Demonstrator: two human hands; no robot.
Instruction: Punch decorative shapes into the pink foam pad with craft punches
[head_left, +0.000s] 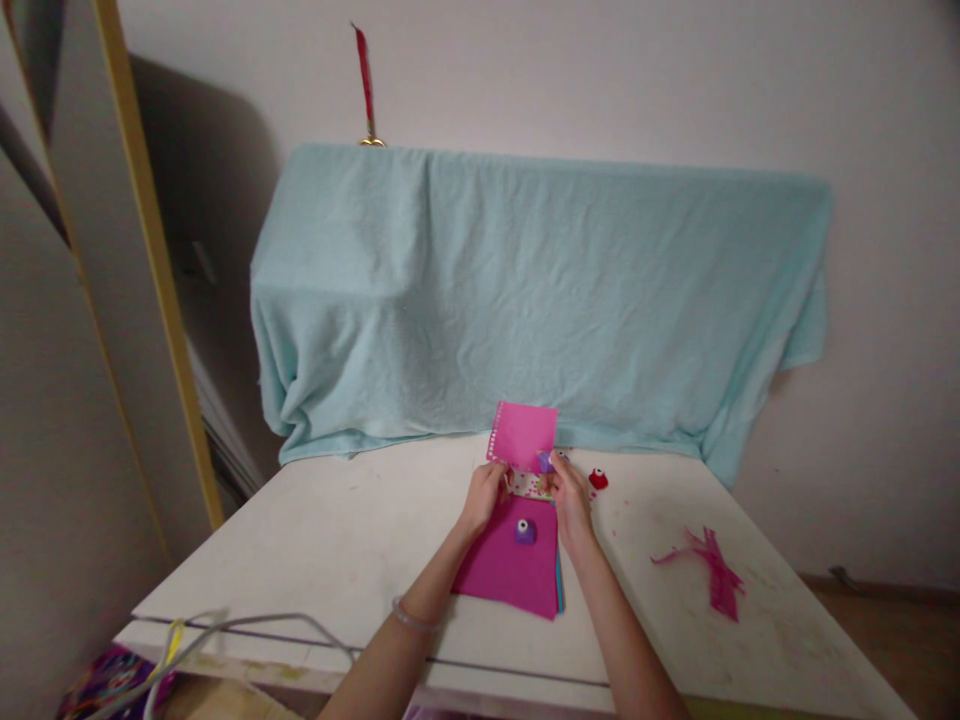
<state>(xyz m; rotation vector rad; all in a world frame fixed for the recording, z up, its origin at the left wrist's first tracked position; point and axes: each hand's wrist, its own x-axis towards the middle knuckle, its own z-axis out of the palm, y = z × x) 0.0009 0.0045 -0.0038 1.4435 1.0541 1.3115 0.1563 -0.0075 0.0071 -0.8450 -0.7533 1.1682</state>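
Note:
A pink sheet of paper, with a row of small cut-outs along its left edge, is held up above the table. My left hand pinches its lower left corner. Closed around a small purple paper punch, my right hand is at the sheet's lower right edge. Below the sheet lies a white patterned piece with pink bits on it, partly hidden by my fingers. Nearer to me is a stack of magenta paper with blue edges showing underneath. Another purple punch stands on that stack.
A red punch sits right of my right hand, with tiny pink bits around it. Magenta paper strips lie farther right on the white table. A light blue cloth hangs behind. Grey cables cross the front left edge.

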